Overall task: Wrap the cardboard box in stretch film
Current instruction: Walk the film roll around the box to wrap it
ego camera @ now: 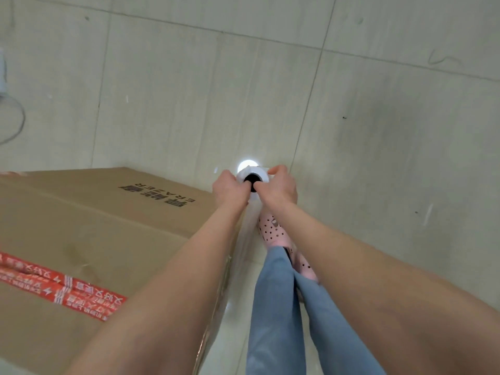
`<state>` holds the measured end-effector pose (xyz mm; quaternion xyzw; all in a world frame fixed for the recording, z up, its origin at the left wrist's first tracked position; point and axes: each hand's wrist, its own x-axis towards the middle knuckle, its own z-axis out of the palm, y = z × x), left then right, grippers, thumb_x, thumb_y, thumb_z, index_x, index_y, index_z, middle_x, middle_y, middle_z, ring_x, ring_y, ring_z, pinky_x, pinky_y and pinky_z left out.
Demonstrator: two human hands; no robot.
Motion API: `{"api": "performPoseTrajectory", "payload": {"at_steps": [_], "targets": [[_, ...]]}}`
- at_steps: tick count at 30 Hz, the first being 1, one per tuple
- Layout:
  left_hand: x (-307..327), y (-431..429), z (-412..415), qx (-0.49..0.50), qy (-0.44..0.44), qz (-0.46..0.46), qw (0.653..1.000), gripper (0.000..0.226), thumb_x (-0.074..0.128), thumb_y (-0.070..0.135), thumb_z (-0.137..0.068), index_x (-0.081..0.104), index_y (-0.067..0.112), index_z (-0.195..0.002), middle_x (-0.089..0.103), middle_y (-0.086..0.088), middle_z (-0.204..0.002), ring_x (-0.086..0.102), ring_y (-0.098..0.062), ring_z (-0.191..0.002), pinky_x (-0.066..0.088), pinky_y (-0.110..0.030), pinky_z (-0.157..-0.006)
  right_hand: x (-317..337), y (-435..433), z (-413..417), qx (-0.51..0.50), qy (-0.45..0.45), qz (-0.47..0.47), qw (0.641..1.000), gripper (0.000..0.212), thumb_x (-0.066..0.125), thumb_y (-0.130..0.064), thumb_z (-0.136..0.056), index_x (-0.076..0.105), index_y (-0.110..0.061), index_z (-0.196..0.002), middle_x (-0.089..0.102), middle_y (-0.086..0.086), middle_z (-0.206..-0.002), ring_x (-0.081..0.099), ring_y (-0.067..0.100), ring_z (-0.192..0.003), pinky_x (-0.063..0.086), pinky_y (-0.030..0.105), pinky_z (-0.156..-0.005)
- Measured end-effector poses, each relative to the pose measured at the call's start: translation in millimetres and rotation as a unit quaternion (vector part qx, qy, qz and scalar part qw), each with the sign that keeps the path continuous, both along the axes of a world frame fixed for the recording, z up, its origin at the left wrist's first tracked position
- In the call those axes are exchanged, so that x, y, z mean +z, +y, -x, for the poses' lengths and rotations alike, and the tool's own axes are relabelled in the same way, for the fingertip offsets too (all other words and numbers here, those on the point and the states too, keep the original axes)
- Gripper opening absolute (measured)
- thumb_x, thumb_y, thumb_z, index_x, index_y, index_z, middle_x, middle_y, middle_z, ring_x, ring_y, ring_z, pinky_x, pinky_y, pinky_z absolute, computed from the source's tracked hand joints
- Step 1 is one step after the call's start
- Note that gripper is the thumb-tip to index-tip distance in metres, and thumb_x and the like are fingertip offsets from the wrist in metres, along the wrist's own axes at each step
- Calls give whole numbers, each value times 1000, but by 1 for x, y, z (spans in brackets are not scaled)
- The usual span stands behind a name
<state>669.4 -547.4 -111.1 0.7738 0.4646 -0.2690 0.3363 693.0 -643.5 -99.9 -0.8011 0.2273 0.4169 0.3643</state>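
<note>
A large brown cardboard box with red printed tape across its top fills the lower left. Just past its right corner I hold a roll of stretch film upright, its dark core hole facing me. My left hand grips the roll's left side and my right hand grips its right side, thumbs at the core. A sheet of clear film runs from the roll down along the box's right face.
Pale floor tiles surround the box. My legs in blue trousers and pink dotted shoes stand right beside the box's right face. A white cable and object lie at the far left edge.
</note>
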Motion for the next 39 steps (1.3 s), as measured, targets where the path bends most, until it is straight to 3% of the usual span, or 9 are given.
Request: {"api": "performPoseTrajectory", "payload": {"at_steps": [3, 6, 10, 13, 23, 29, 31, 35, 39], "targets": [[2, 6, -6, 13, 15, 43, 999, 29, 67, 30, -79, 44, 11, -79, 63, -11, -91, 69, -31, -75, 58, -38, -63, -2, 11, -9, 2, -12, 12, 1000, 34, 61, -22, -83, 49, -20, -114, 52, 6, -117, 48, 21, -84, 35, 26, -70], [3, 18, -18, -181, 26, -21, 983, 27, 63, 23, -82, 49, 7, -100, 57, -9, -99, 59, -30, -86, 45, -34, -66, -2, 20, -14, 19, -12, 19, 1000, 27, 62, -22, -81, 48, -22, -105, 51, 4, -111, 50, 22, -81, 35, 26, -67], [8, 31, -36, -433, -36, -91, 896, 28, 54, 8, -85, 46, 8, -112, 48, -11, -111, 52, -30, -88, 33, -35, -61, -5, 34, -19, 33, 4, 17, 999, 23, 62, -24, -80, 43, -27, -93, 52, 4, -106, 55, 24, -77, 33, 27, -58], [7, 41, -43, -471, -40, -85, 877, 27, 52, 5, -84, 48, 6, -110, 50, -13, -107, 54, -32, -86, 34, -36, -59, -7, 40, -23, 49, 4, 21, 999, 23, 63, -27, -81, 47, -27, -98, 52, 3, -108, 57, 24, -79, 36, 28, -63], [8, 70, -57, -254, -4, -70, 965, 13, 55, 11, -83, 44, 12, -90, 48, -8, -88, 46, -29, -77, 33, -32, -63, 4, 70, -54, 151, -51, 40, 986, 34, 58, -16, -82, 59, -26, -114, 66, -2, -108, 63, 21, -92, 47, 29, -73], [9, 96, -47, -142, 3, -74, 987, 15, 55, 9, -83, 40, 11, -88, 50, -8, -86, 45, -29, -77, 34, -32, -61, -2, 90, -50, 99, 32, -30, 994, 51, 60, -21, -82, 47, -21, -131, 55, 0, -124, 60, 25, -103, 47, 30, -80], [7, 105, -43, -98, -8, -63, 993, 17, 57, 10, -82, 41, 11, -86, 51, -8, -85, 46, -28, -75, 35, -32, -58, -4, 99, -46, 60, 52, -57, 995, 50, 60, -20, -79, 50, -19, -128, 58, 6, -124, 64, 28, -100, 53, 36, -86], [4, 121, -36, 39, -34, -47, 998, 16, 57, 11, -80, 42, 10, -84, 48, -3, -80, 48, -27, -73, 43, -35, -60, -3, 126, -54, 129, 1, -43, 991, 42, 57, -17, -84, 54, -23, -125, 64, 5, -112, 63, 26, -97, 46, 28, -76], [4, 134, -23, 256, -32, -7, 966, 18, 59, 9, -82, 43, 8, -90, 49, -5, -84, 54, -22, -59, 54, -37, -58, -1, 156, -55, 185, -23, -36, 982, 36, 55, -16, -84, 53, -22, -119, 62, 7, -108, 59, 28, -97, 46, 30, -73]]}}
